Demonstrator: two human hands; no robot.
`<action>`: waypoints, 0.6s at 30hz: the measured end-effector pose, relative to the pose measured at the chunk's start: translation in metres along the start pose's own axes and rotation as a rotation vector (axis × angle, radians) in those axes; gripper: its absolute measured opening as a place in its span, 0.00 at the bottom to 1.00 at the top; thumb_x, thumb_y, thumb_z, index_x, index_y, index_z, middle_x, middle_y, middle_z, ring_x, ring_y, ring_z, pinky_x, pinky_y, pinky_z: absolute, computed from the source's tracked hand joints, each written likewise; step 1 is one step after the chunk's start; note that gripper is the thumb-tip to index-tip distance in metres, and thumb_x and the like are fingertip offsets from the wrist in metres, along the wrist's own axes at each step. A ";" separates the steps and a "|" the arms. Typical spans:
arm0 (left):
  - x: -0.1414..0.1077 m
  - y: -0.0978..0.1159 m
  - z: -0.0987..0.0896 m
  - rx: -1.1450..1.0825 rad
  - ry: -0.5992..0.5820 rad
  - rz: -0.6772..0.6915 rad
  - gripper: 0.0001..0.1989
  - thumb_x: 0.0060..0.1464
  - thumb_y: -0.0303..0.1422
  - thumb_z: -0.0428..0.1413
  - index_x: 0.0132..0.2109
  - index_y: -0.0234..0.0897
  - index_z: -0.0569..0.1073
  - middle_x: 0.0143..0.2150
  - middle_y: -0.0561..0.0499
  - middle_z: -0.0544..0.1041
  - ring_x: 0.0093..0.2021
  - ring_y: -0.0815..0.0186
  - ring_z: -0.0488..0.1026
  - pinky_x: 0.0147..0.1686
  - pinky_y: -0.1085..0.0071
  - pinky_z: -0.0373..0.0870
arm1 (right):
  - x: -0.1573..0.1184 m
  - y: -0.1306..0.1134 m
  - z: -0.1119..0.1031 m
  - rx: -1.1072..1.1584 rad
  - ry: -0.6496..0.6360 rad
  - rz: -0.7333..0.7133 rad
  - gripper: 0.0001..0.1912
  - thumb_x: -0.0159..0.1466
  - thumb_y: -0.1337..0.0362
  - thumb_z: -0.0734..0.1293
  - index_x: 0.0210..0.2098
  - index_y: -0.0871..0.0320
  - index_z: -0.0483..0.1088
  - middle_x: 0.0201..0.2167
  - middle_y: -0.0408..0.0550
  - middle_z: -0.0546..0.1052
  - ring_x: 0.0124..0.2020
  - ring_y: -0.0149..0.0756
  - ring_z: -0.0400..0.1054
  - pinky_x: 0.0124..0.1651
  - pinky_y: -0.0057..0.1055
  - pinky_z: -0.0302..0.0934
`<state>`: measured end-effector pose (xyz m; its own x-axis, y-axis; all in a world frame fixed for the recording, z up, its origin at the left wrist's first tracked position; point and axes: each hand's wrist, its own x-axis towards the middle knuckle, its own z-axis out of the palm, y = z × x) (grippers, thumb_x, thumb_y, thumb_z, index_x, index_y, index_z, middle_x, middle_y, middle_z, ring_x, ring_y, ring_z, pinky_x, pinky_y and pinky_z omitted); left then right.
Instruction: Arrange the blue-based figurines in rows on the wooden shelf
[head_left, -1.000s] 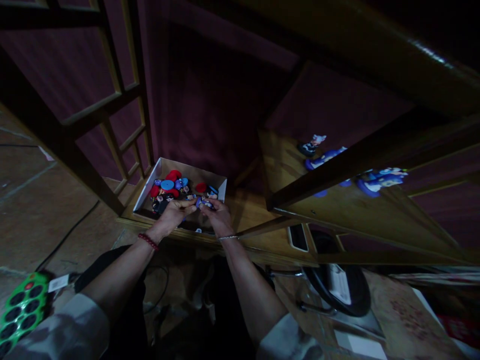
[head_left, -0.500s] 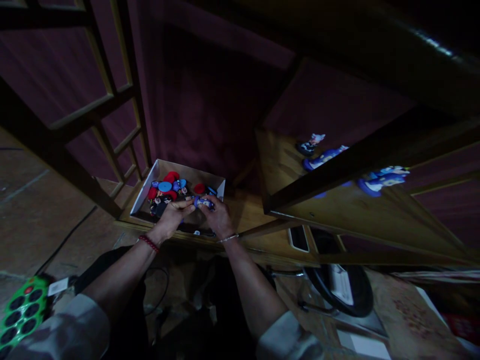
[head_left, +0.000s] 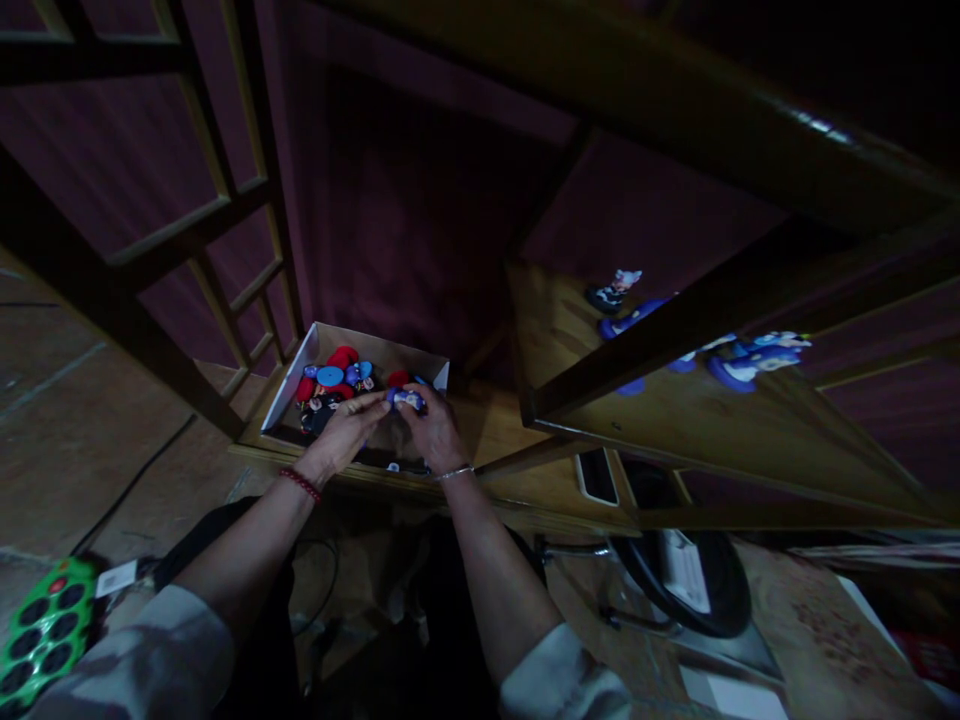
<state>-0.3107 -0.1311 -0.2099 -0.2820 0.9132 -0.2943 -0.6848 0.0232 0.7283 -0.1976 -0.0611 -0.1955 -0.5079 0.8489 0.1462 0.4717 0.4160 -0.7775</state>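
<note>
Between my two hands, above the open cardboard box (head_left: 281, 400), is a small purple-and-white figurine (head_left: 406, 399). My right hand (head_left: 436, 430) grips it from the right, thumb and fingers closed around it. My left hand (head_left: 349, 432) pinches at its left end, fingers pressed together; the exact contact is hard to make out in the dim light. Several figurines with red, blue and black parts lie jumbled in the box's left side, among them one with a round blue base (head_left: 330, 376). A red piece (head_left: 398, 379) shows behind my right hand.
On the raised wooden shelf (head_left: 555, 330) at right are several figurines, including a black-and-white one (head_left: 615, 291) and a purple one (head_left: 757, 362). A phone (head_left: 598, 475) lies on the lower board. A round black stool (head_left: 697, 585) and a green gadget (head_left: 49, 630) sit lower down.
The figurine has turned slightly between my hands, and my fingers have shifted on it. My view has moved a little; the box and shelf figurines stay in place.
</note>
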 end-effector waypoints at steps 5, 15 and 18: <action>0.005 -0.003 -0.005 0.051 0.073 -0.050 0.16 0.34 0.31 0.65 0.34 0.30 0.75 0.33 0.47 0.77 0.36 0.64 0.73 0.39 0.69 0.69 | 0.001 0.002 0.001 -0.075 -0.018 0.029 0.15 0.55 0.65 0.65 0.42 0.56 0.64 0.37 0.45 0.73 0.38 0.35 0.66 0.44 0.34 0.59; 0.005 -0.009 -0.005 0.187 0.092 -0.059 0.18 0.32 0.33 0.65 0.35 0.32 0.75 0.32 0.50 0.76 0.33 0.68 0.72 0.37 0.69 0.70 | -0.005 0.006 -0.003 -0.199 -0.130 -0.029 0.11 0.55 0.68 0.64 0.38 0.54 0.65 0.35 0.43 0.72 0.37 0.34 0.65 0.44 0.33 0.59; 0.006 -0.010 -0.006 0.218 0.108 -0.059 0.19 0.32 0.31 0.64 0.37 0.31 0.75 0.35 0.49 0.76 0.34 0.66 0.72 0.36 0.70 0.70 | -0.006 0.005 -0.001 -0.186 -0.157 -0.050 0.14 0.55 0.70 0.64 0.41 0.54 0.65 0.37 0.44 0.71 0.37 0.33 0.64 0.44 0.32 0.60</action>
<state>-0.3099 -0.1284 -0.2230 -0.3237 0.8593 -0.3960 -0.5444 0.1731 0.8207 -0.1910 -0.0635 -0.1998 -0.6328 0.7707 0.0741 0.5600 0.5217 -0.6436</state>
